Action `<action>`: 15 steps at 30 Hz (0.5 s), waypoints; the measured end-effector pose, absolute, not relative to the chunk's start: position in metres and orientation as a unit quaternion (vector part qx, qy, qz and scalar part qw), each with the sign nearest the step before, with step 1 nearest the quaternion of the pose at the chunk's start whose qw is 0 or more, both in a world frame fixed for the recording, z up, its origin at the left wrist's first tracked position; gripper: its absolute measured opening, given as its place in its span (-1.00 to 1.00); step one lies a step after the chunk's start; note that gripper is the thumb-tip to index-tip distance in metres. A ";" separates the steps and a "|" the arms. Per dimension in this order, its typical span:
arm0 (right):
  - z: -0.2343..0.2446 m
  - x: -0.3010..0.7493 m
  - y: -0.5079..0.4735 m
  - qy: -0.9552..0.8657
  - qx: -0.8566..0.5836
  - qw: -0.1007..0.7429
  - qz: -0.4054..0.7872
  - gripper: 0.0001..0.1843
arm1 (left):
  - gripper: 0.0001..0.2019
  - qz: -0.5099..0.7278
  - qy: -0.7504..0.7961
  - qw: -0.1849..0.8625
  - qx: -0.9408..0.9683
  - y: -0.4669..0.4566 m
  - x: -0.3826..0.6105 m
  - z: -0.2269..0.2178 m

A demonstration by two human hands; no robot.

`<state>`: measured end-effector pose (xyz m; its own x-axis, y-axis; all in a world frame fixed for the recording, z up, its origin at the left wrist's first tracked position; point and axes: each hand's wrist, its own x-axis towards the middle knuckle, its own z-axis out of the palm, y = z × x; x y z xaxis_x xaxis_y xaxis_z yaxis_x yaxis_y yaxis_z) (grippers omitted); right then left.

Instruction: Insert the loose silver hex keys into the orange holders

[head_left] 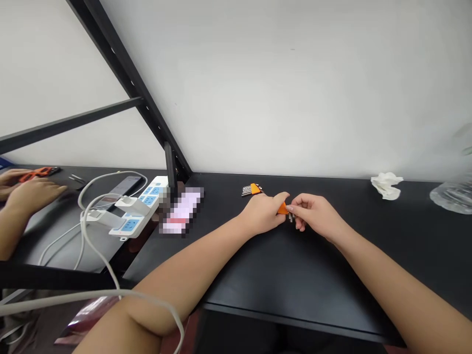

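Note:
My left hand (264,211) is closed around an orange plastic holder (282,209), most of it hidden by the fingers. Short silver metal shafts (290,217), which look like hex keys, stick out of the holder between my hands. The fingers of my right hand (312,212) are pinched together at these shafts, against the holder's right end; exactly which key they grip is partly hidden. Just behind my left hand, a second orange holder with several silver hex keys (252,189) lies on the black table (295,275).
Left of my arm are a blurred-out phone (182,211) and a white power strip (142,206) with plugs. A white cable (147,296) crosses my left forearm. Crumpled tissue (386,185) and a clear plastic container (453,195) stand right. Another person's hands (31,194) hold an orange-red tool (39,173).

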<state>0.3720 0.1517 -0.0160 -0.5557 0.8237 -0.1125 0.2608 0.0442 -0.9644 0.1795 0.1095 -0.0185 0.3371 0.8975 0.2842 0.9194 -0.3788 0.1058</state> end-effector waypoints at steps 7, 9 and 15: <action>-0.015 0.365 0.147 -0.705 -0.428 0.244 0.510 -0.58 | -0.68 -0.139 -0.563 0.066 -0.812 0.107 0.184 -0.020; -0.017 0.364 0.147 -0.747 -0.434 0.251 0.437 -0.62 | -0.67 -0.143 -0.572 0.059 -0.806 0.107 0.184 -0.019; -0.021 0.367 0.145 -0.834 -0.378 0.237 0.325 -0.73 | -0.51 -0.155 -0.611 0.027 -0.776 0.110 0.180 -0.020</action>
